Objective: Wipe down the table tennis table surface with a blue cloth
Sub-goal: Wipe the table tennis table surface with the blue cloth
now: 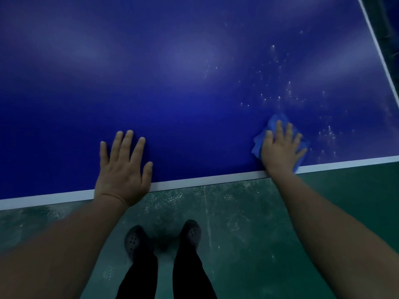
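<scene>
The blue surface [172,83] lies open ahead; only the left hand [123,169] and the cloth [262,141] under the right hand [280,147] occupy its near edge.

Dark clogs [164,238] on green floor [269,234]

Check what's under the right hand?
The right hand presses flat on a crumpled blue cloth, which lies on the table near its white edge line. The cloth's middle and the surface beneath it are covered.

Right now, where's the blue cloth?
In the head view the blue cloth lies flat under the right hand, on the table beside its near white edge line, just below the white specks.
</scene>
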A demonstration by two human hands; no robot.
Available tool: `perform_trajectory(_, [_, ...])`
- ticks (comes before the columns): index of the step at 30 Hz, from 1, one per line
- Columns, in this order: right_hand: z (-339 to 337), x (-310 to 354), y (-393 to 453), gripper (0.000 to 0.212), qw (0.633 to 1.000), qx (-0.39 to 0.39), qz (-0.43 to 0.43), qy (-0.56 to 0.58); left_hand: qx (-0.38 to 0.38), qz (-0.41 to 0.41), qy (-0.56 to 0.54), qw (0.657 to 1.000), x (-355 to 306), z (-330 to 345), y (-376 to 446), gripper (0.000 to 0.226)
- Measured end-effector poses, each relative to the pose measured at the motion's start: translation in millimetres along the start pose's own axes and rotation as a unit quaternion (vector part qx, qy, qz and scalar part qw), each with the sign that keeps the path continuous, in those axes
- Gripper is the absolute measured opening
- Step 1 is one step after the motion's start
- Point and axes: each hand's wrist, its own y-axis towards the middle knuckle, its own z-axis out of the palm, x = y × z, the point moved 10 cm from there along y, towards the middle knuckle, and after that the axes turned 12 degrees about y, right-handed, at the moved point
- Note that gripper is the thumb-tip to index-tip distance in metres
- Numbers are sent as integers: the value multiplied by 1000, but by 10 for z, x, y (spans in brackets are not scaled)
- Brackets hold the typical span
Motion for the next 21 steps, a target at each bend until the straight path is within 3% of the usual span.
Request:
perform_trajectory(2, [4, 10, -140, 61, 996, -24, 78, 33, 2, 2, -2, 1000, 2, 2, -1, 71])
perform_trajectory(3, [96, 196, -290, 60, 998, -21, 60, 25, 2, 2, -5, 1000, 1, -2, 1, 71])
perform_trajectory(5, [405, 771, -731, 59, 996, 16, -92, -9, 2, 1, -10, 1000, 1, -3, 2, 71])
perform_trajectory(7, [735, 1221, -1282, 57, 944, 102, -311, -48, 1, -1, -6, 1000, 7, -4, 4, 70])
perform_trajectory(9, [707, 1158, -1217, 58, 907, 122, -397, -71, 1, 0, -3, 1000, -1, 0, 13, 70])
perform_trajectory(10, [592, 984, -923, 59, 924, 104, -361, -73, 2, -1, 0, 1000, 1, 0, 16, 70])
perform_trajectory(12, [259, 450, -272, 62, 977, 61, -193, -67, 2, -2, 4, 1000, -4, -5, 21, 70])
perform_trajectory(14, [53, 7, 12, 60, 997, 48, -48, -29, -4, -3, 4, 1000, -10, -16, 9, 70])
perform_trajectory(15, [32, -24, -10, 59, 999, 40, -26, -20, -9, -6, 3, 1000, -2, -25, 7, 70])
perform_trajectory(17, [189, 248, -231, 59, 997, 45, -55, -27, -17, -17, 0, 1000, 27, -36, 5, 70])
perform_trajectory(21, [724, 1385, -788, 63, 971, 93, -211, -59, -22, -25, -6, 999, 40, -22, 1, 70])
